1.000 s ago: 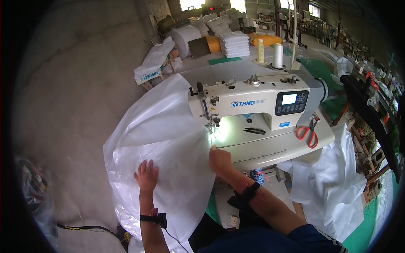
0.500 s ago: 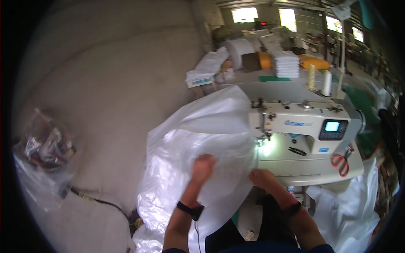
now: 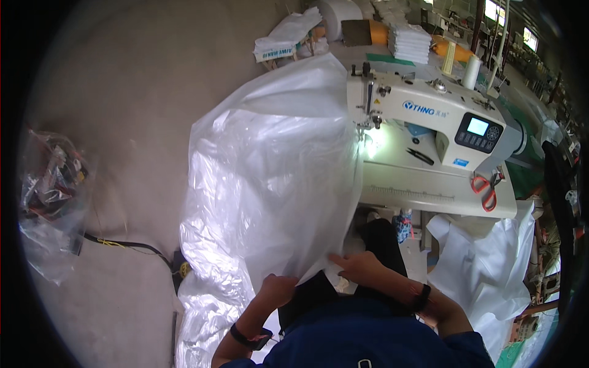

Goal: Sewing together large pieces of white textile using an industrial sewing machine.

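A large white translucent plastic sheet (image 3: 270, 178) drapes from the sewing machine (image 3: 417, 104) down toward my lap, its far edge close to the lit needle area. My left hand (image 3: 277, 291) is closed on the sheet's near edge, thumb and fingers pinched together. Just to the right, my right hand (image 3: 361, 268) pinches the sheet's right edge near its lower corner; its fingertips are partly hidden. Black thread snips (image 3: 420, 156) and red-handled scissors (image 3: 486, 191) lie on the machine bed, away from both hands.
Two thread cones, one yellowish (image 3: 450, 58) and one white (image 3: 470, 72), stand behind the machine. Folded white stacks (image 3: 409, 43) lie farther back. White material (image 3: 478, 257) hangs at the right. A clear bag of items (image 3: 55, 184) and a black cable (image 3: 132, 244) are at the left.
Both hands have come down and nearer my body, from over the sheet and beside the bed to its near edge. The view has tilted downward, showing more of my lap.
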### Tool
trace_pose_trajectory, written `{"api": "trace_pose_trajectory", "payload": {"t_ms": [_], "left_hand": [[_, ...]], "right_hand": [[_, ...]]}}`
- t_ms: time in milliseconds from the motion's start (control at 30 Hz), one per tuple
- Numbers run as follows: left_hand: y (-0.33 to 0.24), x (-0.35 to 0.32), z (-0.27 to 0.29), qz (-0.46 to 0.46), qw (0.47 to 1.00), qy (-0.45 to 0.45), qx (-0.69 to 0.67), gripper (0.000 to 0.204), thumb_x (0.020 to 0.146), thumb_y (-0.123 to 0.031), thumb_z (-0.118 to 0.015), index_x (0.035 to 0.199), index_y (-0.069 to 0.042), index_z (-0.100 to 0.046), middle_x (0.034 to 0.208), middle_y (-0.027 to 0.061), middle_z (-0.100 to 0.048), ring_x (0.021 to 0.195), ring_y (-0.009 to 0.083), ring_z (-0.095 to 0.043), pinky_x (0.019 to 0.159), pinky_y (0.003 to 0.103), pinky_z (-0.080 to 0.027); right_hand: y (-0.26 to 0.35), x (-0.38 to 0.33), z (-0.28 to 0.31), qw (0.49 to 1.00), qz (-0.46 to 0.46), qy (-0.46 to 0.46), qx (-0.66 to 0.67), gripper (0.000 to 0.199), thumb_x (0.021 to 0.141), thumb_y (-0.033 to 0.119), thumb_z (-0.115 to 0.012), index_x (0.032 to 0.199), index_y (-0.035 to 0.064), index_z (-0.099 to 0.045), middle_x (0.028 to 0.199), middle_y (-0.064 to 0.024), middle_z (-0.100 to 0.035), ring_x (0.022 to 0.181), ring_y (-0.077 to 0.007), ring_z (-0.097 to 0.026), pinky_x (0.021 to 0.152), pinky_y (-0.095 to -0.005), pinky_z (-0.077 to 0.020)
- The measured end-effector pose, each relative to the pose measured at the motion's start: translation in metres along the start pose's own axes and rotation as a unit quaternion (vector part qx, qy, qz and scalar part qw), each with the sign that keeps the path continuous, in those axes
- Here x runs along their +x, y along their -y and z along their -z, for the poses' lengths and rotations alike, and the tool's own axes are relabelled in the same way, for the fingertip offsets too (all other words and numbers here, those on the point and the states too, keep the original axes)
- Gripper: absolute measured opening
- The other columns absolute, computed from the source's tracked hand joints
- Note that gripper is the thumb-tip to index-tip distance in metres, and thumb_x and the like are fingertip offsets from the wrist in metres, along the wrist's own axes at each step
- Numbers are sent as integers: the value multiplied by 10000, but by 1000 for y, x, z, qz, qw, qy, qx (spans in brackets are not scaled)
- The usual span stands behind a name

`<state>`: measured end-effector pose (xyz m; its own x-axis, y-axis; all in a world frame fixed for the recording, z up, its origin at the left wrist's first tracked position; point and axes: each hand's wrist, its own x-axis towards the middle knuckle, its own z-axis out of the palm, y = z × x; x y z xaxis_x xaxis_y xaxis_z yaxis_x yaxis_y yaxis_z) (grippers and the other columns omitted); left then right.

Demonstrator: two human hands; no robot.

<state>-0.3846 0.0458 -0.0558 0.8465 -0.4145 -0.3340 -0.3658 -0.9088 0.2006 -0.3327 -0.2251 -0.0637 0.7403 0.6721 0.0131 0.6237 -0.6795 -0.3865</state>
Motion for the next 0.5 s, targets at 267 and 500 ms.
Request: {"api": "trace_pose_trajectory", "payload": {"t_ms": [267, 500], "left_hand": [[84, -56, -66, 35, 984, -135, 108, 181, 793, -246, -579, 835, -79, -633, 661, 102, -639, 634, 299, -643, 557, 416, -485], [241, -195, -55, 464, 877, -5, 124, 127, 793, -174, -597, 860, -83, -657, 823, 123, -670, 771, 300, -666, 655, 433, -510]], "right_hand": [[0, 6, 9, 993, 26, -41, -103, 127, 832, 177, -551, 766, 68, -556, 717, -103, -576, 655, -304, -609, 523, -404, -496], [-73, -63, 73, 983, -130, -31, 124, 160, 810, 230, -621, 795, 70, -618, 712, -112, -594, 700, -291, -618, 622, -381, -502]]}}
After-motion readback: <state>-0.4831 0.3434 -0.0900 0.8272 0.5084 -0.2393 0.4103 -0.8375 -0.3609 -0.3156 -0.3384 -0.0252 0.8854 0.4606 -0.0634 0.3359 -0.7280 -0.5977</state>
